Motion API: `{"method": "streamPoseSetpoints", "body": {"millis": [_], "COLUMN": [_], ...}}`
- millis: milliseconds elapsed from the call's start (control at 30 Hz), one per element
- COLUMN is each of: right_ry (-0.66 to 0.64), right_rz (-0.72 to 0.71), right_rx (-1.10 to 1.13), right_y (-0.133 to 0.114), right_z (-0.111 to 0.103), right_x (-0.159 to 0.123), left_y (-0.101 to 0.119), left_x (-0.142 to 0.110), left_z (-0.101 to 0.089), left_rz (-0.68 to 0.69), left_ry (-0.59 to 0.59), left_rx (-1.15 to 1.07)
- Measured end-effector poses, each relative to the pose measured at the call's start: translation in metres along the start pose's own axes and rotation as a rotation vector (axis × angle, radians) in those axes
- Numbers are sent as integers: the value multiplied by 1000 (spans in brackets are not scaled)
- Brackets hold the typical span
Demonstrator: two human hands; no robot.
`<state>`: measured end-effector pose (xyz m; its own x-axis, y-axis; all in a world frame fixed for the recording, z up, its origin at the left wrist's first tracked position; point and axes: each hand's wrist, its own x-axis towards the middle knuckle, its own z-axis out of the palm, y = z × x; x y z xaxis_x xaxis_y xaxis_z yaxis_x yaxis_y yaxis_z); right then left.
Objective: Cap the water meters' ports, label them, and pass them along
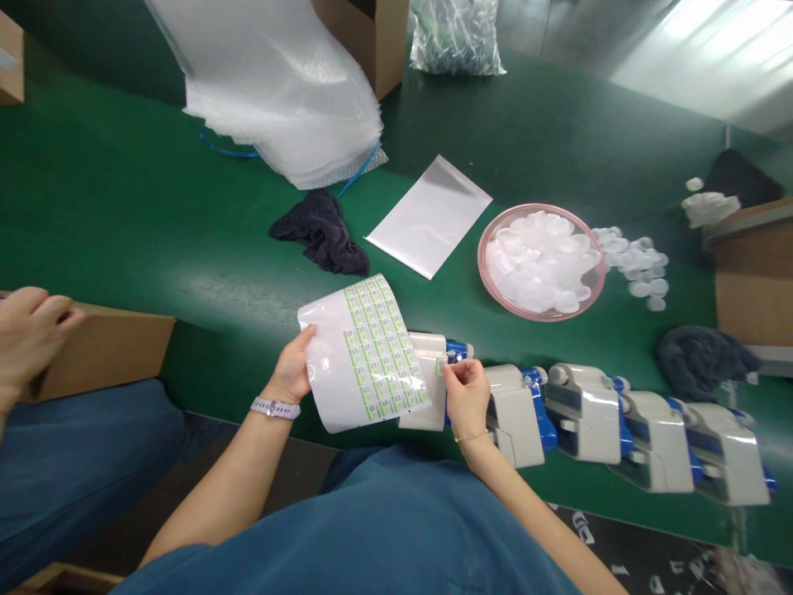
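Note:
My left hand (293,368) grips the left edge of a glossy white sticker sheet (328,364) that still carries rows of small green-and-white labels (381,351). Between the thumb and forefinger of my right hand (467,397) is a small green-and-white sticker (440,365). Right under that pinch lies a cream-and-blue plastic device (427,345), partly covered by the sheet. To the right, several more devices of the same kind (513,417) stand in a row along the table's near edge.
A pink-rimmed bowl (481,273) holds clear plastic caps, with loose caps (638,263) beside it. A white sheet (427,219), dark cloth (322,230) and stacked bubble bags (291,91) lie farther back. At left, another person's hand (30,339) is over a cardboard box (105,351).

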<state>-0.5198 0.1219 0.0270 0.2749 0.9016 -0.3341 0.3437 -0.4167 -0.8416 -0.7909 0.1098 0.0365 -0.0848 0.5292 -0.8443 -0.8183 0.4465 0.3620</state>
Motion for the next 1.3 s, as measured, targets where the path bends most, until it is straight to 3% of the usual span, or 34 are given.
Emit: {"method": "streamPoseSetpoints", "body": {"millis": [267,467,600,700,767,900,967,1133,1300], "right_ry": [-37,6,-32,-4,-30,-216,-273,-172,-58], "right_rz": [-111,-161,-46,-19,-211,-764,-913,-1052,-1082], "right_rx": [-146,-135,16,94,39,-244,-365,-424,-358], "right_y": [-6,0,4,-10,-29,-64,-70,-53,-31], "right_z": [1,1,-6,-15,-21,-29,-31,-40,-55], "right_x": [-6,-3,8,5,-4,-26,-32,-33,-35], "left_y": [1,3,1,-3,-8,-27,-39,-64,-84], "left_x": [0,-8,-19,-30,-38,-55,-62,-74,-79], "left_z": [-1,0,2,8,15,35,45,65,75], "left_rz": [3,-19,-60,-74,-89,-166,-201,-251,-365], "left_ry": [-27,-51,-95,-144,-189,-325,-398,-499,-519], "left_rx": [4,13,8,-3,-6,7,18,11,-11]}}
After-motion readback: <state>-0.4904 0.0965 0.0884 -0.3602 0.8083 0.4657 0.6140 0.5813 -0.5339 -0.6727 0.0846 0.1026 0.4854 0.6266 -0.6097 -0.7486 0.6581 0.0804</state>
